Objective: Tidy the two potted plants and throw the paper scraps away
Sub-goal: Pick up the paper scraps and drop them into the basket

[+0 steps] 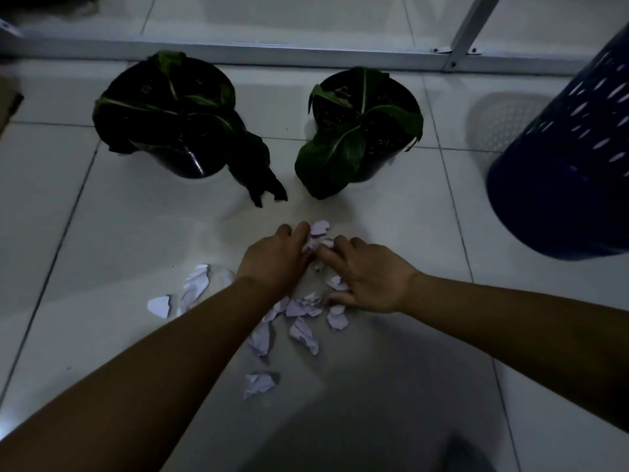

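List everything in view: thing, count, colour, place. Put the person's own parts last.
potted plants: two, dark green leaves in black pots, side by side on the floor ahead
paper scraps: many, white, scattered on the floor under and around the hands
bin: one, dark blue with holes, far right
metal frame: one, white, along the top
floor: white tiles
left hand: over the scraps, gathering
right hand: over the scraps, fingers spread
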